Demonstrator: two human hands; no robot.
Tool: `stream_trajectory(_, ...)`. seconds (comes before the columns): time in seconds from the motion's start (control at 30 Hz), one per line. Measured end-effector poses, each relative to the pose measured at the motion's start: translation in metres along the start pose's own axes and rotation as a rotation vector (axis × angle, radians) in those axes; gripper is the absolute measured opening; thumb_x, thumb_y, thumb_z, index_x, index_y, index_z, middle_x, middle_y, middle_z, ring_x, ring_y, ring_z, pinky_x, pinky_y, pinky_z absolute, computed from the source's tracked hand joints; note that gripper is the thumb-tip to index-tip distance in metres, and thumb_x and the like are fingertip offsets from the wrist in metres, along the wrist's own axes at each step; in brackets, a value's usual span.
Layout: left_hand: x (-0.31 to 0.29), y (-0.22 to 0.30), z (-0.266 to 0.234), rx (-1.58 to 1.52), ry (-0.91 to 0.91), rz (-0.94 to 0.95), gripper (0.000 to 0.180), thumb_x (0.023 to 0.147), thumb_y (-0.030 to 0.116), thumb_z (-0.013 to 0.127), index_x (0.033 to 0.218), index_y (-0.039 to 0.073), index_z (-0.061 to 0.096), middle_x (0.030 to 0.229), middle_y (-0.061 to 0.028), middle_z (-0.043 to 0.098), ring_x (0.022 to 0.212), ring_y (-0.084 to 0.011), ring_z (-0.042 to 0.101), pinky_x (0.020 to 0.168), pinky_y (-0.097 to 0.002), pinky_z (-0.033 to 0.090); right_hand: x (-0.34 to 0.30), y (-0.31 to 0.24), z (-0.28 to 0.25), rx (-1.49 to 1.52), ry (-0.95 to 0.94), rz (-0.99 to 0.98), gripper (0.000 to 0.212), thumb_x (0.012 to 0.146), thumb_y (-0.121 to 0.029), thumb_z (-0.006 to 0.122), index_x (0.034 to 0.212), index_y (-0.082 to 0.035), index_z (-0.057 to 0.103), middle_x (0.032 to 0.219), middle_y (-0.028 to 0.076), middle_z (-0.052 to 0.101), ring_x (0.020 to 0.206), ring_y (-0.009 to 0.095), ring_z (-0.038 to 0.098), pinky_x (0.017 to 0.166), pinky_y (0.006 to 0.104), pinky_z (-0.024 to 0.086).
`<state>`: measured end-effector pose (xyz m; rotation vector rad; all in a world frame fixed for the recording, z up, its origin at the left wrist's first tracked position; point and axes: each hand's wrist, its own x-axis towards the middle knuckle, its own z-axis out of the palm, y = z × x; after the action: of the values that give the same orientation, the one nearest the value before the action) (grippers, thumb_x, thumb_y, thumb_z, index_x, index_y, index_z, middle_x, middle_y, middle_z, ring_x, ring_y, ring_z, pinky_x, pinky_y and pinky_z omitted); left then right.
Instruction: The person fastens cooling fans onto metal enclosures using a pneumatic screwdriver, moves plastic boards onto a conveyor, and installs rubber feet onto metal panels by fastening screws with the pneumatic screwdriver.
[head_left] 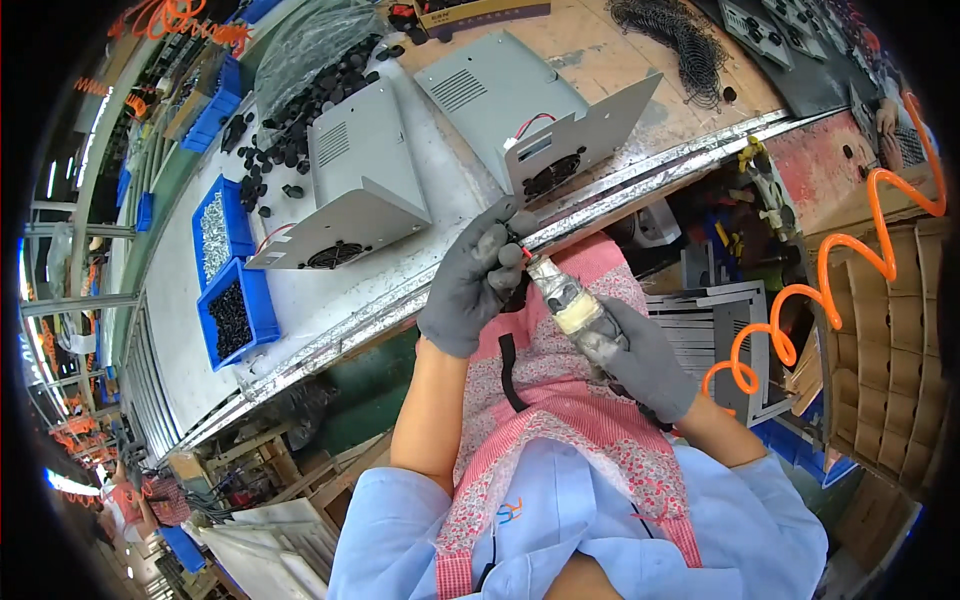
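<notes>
My right hand [648, 362], in a grey glove, is wrapped round a power screwdriver [574, 310] bound in worn tape. The tool tilts up and left, its tip meeting the fingers of my gloved left hand [468, 285]. Those fingers are curled together at the bench edge; a small dark piece shows by the tip, too hidden to name. Just beyond stands a bent grey metal housing [500, 85] with a black fan [552, 175] and red wires. Another grey housing [362, 150] with its own fan [335, 254] sits to its left.
Loose black round caps [335, 85] spread beside a clear plastic bag [300, 45]. One blue bin [240, 240] holds silvery fasteners; another blue bin [265, 300] holds black screws. Black wire guards [680, 45] lie far right. A coiled orange hose [785, 345] hangs at the right.
</notes>
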<state>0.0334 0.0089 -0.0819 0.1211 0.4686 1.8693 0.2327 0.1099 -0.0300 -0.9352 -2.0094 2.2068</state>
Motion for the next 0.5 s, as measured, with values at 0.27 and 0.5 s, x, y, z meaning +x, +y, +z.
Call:
stream_trajectory(0.27, 0.007, -0.01, -0.003, -0.133, 0.047, -0.064, 0.039, 0.094, 0.031, 0.046, 0.121, 0.003, 0.046, 0.104, -0.0057, 0.059, 0.071, -0.0076, 0.057, 0.05, -0.0152, 0.043, -0.001, 0.001, 0.0, -0.002, 0.021, 0.004, 0.043, 0.084, -0.018, 0.058, 0.12, 0.001, 0.046, 0.076, 0.002, 0.053, 0.06, 0.005, 0.049, 0.053, 0.0229, 0.042)
stream_trajectory(0.5, 0.011, -0.015, 0.0, -0.136, 0.215, -0.069, 0.038, 0.095, 0.034, 0.043, 0.12, 0.006, 0.048, 0.092, -0.0084, 0.064, 0.064, -0.0107, 0.058, 0.045, -0.0166, 0.042, -0.001, 0.003, -0.004, -0.122, 0.072, -0.016, 0.047, 0.082, -0.021, 0.061, 0.121, 0.0, 0.046, 0.08, 0.003, 0.055, 0.068, 0.008, 0.05, 0.062, 0.0242, 0.044)
